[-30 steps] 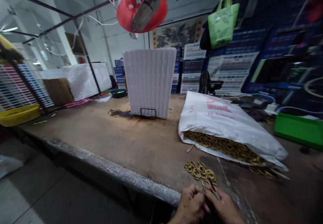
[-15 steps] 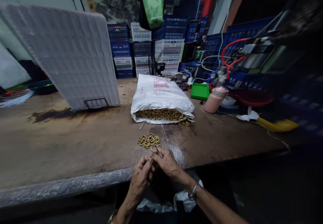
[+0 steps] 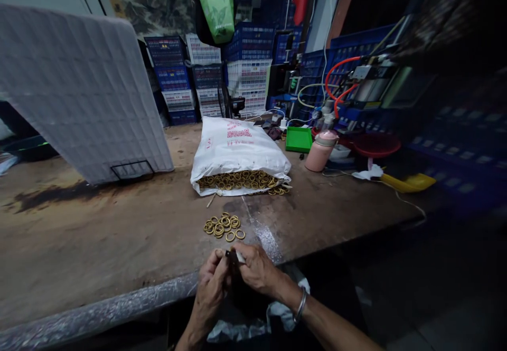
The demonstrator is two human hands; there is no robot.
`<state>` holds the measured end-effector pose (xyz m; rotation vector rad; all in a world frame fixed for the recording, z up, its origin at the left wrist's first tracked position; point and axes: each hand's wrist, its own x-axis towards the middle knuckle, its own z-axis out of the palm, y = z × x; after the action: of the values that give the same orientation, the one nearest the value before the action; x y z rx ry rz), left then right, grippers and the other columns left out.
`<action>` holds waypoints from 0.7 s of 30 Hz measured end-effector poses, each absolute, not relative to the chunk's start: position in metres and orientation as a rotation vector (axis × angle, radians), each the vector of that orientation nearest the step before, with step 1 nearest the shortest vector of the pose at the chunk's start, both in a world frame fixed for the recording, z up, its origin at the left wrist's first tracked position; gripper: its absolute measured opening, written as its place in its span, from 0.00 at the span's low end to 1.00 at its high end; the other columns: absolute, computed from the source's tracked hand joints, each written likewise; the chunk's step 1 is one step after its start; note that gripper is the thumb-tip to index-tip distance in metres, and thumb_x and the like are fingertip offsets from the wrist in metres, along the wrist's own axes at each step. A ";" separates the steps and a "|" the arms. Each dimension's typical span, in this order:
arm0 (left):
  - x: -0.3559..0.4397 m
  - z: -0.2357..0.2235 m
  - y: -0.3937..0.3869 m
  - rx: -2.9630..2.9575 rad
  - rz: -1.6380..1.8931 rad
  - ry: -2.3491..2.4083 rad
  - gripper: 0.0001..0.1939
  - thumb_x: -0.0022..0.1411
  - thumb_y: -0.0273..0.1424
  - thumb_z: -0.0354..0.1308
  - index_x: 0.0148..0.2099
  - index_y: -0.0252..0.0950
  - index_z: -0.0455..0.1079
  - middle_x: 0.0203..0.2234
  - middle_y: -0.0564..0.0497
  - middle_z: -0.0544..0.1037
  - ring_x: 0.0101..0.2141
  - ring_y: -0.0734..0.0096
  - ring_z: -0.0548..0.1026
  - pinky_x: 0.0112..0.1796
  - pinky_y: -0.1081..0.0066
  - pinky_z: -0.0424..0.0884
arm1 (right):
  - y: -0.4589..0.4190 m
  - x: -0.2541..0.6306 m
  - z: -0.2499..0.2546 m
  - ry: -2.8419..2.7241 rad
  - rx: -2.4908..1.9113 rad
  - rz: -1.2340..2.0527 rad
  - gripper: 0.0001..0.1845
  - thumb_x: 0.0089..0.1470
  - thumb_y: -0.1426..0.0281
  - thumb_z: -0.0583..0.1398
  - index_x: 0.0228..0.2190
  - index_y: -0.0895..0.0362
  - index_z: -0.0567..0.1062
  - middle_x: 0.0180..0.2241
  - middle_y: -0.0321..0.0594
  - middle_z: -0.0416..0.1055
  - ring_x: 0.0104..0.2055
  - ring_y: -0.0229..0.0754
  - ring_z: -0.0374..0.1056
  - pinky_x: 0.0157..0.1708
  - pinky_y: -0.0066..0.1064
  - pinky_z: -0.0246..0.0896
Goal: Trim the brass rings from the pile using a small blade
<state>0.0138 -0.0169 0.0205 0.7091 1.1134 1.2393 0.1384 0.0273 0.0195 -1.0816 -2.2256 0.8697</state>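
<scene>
My left hand (image 3: 210, 282) and my right hand (image 3: 255, 269) meet at the near edge of the brown worktable (image 3: 99, 235), fingers pinched together around a small dark item (image 3: 233, 256) that I cannot make out. A metal bangle sits on my right wrist. Just beyond the hands lies a small heap of brass-coloured rings (image 3: 222, 226). Further back a white plastic sack (image 3: 237, 150) lies on its side, its open mouth full of the same rings (image 3: 237, 180).
A white ribbed foam panel (image 3: 83, 92) leans at the left. A green tray (image 3: 299, 139), a pink bottle (image 3: 320, 150), a red bowl (image 3: 376, 144) and a yellow scoop (image 3: 407, 183) sit at the right. Stacked crates (image 3: 237, 82) fill the back. A green bag (image 3: 214, 2) hangs overhead.
The view has swung right and down from the far-left table end to the hands. The hands have stayed pinched together at the table edge, drawing slightly nearer.
</scene>
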 end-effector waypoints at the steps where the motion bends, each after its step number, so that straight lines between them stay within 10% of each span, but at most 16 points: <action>1: 0.014 0.020 -0.016 0.711 1.241 1.114 0.18 0.47 0.44 0.58 0.28 0.36 0.58 0.12 0.63 0.57 0.13 0.85 0.52 0.16 0.81 0.47 | 0.026 0.138 0.018 -2.250 -1.096 0.831 0.10 0.41 0.80 0.49 0.26 0.56 0.66 0.21 0.32 0.62 0.23 0.33 0.56 0.24 0.23 0.46; 21: 0.015 0.022 -0.032 0.831 1.206 1.232 0.18 0.49 0.45 0.56 0.24 0.35 0.61 0.16 0.58 0.65 0.15 0.83 0.56 0.17 0.80 0.51 | 0.042 0.147 0.012 -2.402 -1.549 0.510 0.15 0.42 0.80 0.48 0.34 0.58 0.66 0.26 0.40 0.69 0.26 0.39 0.63 0.26 0.27 0.45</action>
<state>0.0154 -0.0323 0.0222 0.8314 1.2319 1.2057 0.1467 0.0422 0.0122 -1.5486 -2.4024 0.5101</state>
